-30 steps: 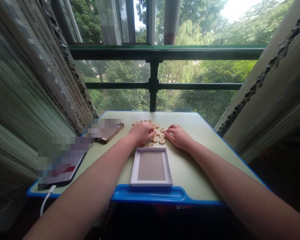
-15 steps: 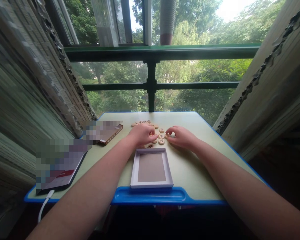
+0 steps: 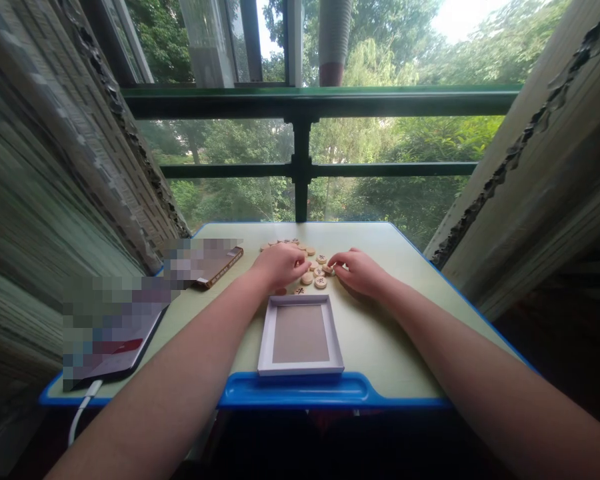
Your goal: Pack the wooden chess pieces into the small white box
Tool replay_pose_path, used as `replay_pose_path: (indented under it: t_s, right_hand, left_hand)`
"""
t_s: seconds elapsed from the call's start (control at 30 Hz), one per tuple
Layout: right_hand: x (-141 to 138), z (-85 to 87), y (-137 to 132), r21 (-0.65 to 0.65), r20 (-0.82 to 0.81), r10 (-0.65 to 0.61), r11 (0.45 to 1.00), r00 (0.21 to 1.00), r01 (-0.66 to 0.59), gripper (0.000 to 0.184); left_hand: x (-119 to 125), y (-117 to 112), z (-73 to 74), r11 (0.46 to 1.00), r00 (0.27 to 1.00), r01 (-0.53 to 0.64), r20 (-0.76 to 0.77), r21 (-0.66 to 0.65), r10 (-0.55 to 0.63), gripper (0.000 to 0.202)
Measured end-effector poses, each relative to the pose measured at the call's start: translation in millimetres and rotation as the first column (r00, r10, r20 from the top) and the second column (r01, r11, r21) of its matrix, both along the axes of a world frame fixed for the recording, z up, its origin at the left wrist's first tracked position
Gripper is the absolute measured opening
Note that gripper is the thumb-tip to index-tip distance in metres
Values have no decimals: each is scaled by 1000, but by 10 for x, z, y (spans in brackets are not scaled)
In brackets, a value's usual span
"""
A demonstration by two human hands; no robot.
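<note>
The wooden discs (image 3: 314, 268) lie in a loose scatter at the middle of the frame, on the far half of the bench (image 3: 380, 333). Their spread runs from upper left down toward lower right, and a few show marked faces. My left hand (image 3: 280, 265) rests curled over the left part of the scatter with its fingertips down among the discs; I cannot tell whether it has one gripped underneath. My right hand (image 3: 357, 272) comes in from the right, thumb and forefinger pinched on one disc at the scatter's right edge. So the discs sit between my two hands, both touching them, with most of them in front of the left fingertips. Just below them in the frame, close to the nearest discs, lies a shallow white box (image 3: 300, 368), open side up. Its long axis points away from me toward the discs, and its near end is at the bench's blue lip. Further left sit a brown case (image 3: 223, 261) and a dark device (image 3: 130, 350) with a white cable (image 3: 80, 417). Beyond the bench are the green window rail (image 3: 320, 101) and trees.
</note>
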State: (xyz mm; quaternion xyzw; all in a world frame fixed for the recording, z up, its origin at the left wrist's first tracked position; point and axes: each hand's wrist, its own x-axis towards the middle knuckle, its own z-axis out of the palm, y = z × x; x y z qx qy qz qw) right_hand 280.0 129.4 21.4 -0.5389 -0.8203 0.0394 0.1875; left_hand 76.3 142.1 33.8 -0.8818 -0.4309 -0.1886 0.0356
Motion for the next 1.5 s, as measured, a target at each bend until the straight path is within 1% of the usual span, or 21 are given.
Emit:
replay_pose_path:
  t_s: [0.1, 0.3, 0.37, 0.57, 0.73, 0.9, 0.93, 0.97, 1.03, 1.1, 1.17, 1.27, 1.37, 1.5]
  right_hand:
    - [1, -15, 22, 4, -2, 6, 1000, 1000, -6, 24]
    - [3, -12, 32, -4, 36, 57, 998, 998, -57, 28]
    - [3, -16, 31, 0, 26, 50, 999, 998, -50, 29]
    - [20, -63, 60, 17, 38, -15, 1000, 999, 14, 24]
    - [38, -80, 92, 5, 39, -46, 999, 998, 46, 28]
    - [65, -41, 89, -10, -13, -168, 986, 986, 168, 26]
    - [62, -33, 75, -10, -26, -162, 987, 986, 162, 26]
    - [54, -26, 57, -10, -43, -127, 992, 991, 127, 26]
    - [21, -17, 8, -15, -84, 7, 1000, 996, -9, 26]
    - [-20, -14, -41, -34, -119, 145, 988, 982, -150, 29]
    - [-52, -12, -74, -60, -139, 210, 974, 968, -220, 31]
    - [-58, -4, -83, -90, -145, 209, 970, 967, -224, 30]
    - [-27, 6, -63, -93, -137, 188, 975, 973, -202, 27]
    - [12, 3, -28, -61, -91, 134, 988, 987, -139, 22]
  left_hand:
    - [0, -2, 3, 1000, 1000, -5, -6, 4, 5, 35]
    - [5, -3, 6, 1000, 1000, 3, -18, 1, -3, 34]
    - [6, -3, 6, 1000, 1000, 2, -24, 2, -2, 34]
    - [8, -8, 4, 1000, 999, -3, -42, 9, 3, 35]
    - [16, -31, 22, 1000, 999, -6, -35, 3, 6, 35]
    - [11, -34, 29, 1000, 999, -22, -31, -12, 21, 35]
    - [6, -30, 30, 1000, 999, -25, -24, -11, 25, 35]
    - [1, -26, 30, 1000, 1000, -26, -15, -9, 26, 35]
    - [-9, -16, 32, 1000, 1000, -19, 7, -1, 19, 34]
    - [-14, -5, 29, 1000, 1000, 17, 16, 7, -18, 30]
    - [-10, 9, 17, 997, 997, 76, -5, 4, -76, 30]
    - [12, 29, -22, 989, 989, 138, -48, -51, -141, 34]
    - [41, 36, -63, 982, 988, 140, -51, -124, -147, 37]
    - [71, 20, -84, 975, 985, 146, -64, -169, -159, 38]
